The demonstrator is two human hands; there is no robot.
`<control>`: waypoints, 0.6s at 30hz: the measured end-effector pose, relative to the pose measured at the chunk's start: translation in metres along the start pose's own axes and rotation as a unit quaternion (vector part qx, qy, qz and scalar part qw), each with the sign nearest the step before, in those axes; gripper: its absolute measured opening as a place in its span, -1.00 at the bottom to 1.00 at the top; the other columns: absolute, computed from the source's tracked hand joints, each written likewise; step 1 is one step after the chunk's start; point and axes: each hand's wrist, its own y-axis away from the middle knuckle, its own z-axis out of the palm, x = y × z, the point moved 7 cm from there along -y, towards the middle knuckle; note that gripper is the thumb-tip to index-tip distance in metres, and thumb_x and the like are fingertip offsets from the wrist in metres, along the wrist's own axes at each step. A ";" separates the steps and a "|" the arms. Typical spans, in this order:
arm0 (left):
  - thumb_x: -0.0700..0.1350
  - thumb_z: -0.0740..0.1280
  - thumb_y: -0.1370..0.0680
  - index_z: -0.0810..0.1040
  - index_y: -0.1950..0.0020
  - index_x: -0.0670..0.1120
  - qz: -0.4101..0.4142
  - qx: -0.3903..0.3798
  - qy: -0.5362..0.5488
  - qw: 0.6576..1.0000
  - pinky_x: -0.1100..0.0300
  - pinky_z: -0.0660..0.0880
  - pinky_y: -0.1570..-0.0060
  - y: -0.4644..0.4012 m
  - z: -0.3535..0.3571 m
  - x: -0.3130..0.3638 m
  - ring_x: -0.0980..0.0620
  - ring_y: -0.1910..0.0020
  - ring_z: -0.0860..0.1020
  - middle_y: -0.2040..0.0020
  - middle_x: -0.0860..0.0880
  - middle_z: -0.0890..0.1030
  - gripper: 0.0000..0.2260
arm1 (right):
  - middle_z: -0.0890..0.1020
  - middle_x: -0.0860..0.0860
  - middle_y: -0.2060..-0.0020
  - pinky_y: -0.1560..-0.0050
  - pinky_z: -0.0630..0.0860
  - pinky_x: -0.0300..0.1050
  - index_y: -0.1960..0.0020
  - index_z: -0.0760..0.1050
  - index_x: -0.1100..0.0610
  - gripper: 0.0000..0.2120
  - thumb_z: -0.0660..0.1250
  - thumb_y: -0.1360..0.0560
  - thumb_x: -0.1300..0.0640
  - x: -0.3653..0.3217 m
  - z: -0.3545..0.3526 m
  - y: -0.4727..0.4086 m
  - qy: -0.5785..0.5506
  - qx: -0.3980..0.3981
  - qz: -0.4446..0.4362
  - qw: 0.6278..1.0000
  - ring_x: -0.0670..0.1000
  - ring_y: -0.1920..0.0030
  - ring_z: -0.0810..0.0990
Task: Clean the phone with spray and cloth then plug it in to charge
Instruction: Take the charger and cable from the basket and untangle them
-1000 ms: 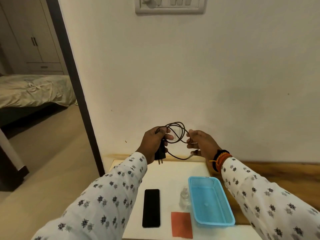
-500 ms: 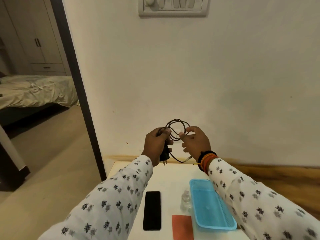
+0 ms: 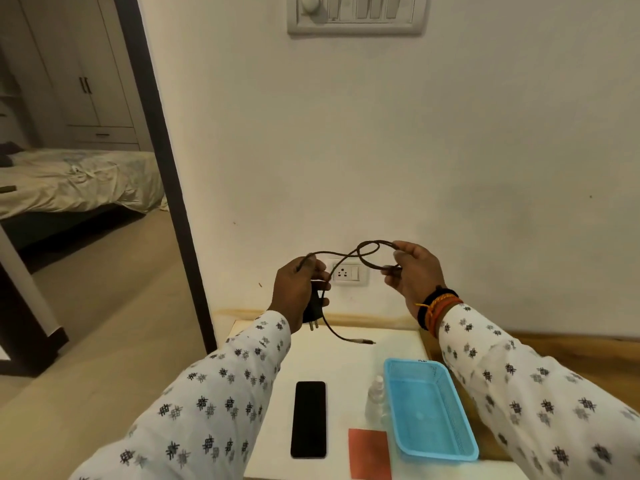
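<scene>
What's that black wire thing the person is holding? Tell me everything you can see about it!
It is a charger cable, thin, dark and cord-like, held up in the air between both hands in front of the white wall. The left hand grips its black plug, whose two metal pins point down. The right hand pinches the cable, which makes a loose loop beside it. The free end hangs low over the white table and finishes in a small silvery connector. It is not plugged into anything.

The left hand point(image 3: 298, 289) hides most of the charger plug point(image 3: 313, 311).
</scene>
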 end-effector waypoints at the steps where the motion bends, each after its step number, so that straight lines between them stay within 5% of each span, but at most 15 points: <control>1: 0.02 0.23 -0.65 0.58 0.14 -0.12 -0.005 0.017 0.012 1.000 0.04 0.52 0.33 -0.001 -0.004 0.001 -0.10 0.31 0.56 0.29 -0.10 0.59 -0.71 | 0.57 0.08 0.21 0.37 0.54 -0.13 -0.13 0.55 0.17 -0.82 0.22 -0.60 0.25 -0.004 -0.004 -0.003 0.013 0.009 -0.014 1.000 0.01 0.37 0.58; 6: 0.04 0.16 -0.65 0.52 0.20 -0.07 -0.032 0.059 0.066 0.996 0.05 0.54 0.34 -0.004 -0.017 0.004 -0.05 0.41 0.52 0.38 -0.05 0.54 -0.68 | 0.59 0.04 0.37 0.32 0.53 -0.09 0.01 0.62 0.15 -0.80 0.31 -0.56 0.04 -0.023 -0.024 -0.011 0.116 0.082 -0.103 0.984 -0.02 0.43 0.50; 10: 0.02 0.15 -0.64 0.40 0.27 -0.03 -0.068 0.121 0.151 0.979 0.07 0.52 0.31 -0.007 -0.026 0.008 -0.03 0.49 0.44 0.44 -0.01 0.46 -0.70 | 0.61 0.00 0.19 0.07 0.59 0.03 -0.03 0.58 0.11 -0.80 0.25 -0.58 0.02 -0.039 -0.038 -0.015 0.203 0.135 -0.166 0.956 0.05 0.18 0.59; 14: -0.03 0.13 -0.63 0.35 0.24 -0.02 -0.075 0.175 0.200 0.961 0.09 0.51 0.33 -0.011 -0.044 0.012 -0.03 0.47 0.40 0.42 0.00 0.42 -0.75 | 0.53 -0.01 0.28 0.43 0.51 -0.14 -0.18 0.45 0.12 -0.77 0.13 -0.62 0.08 -0.039 -0.063 -0.021 0.067 0.207 -0.098 0.971 -0.04 0.42 0.52; 18: -0.02 0.12 -0.65 0.38 0.19 -0.06 -0.088 0.199 0.205 0.954 0.07 0.54 0.39 -0.013 -0.051 0.007 -0.04 0.47 0.41 0.40 -0.02 0.44 -0.76 | 0.48 0.05 0.20 0.22 0.64 -0.04 -0.28 0.33 0.06 -0.65 0.05 -0.57 0.34 -0.044 -0.059 -0.022 -0.161 0.161 -0.059 0.972 -0.02 0.39 0.57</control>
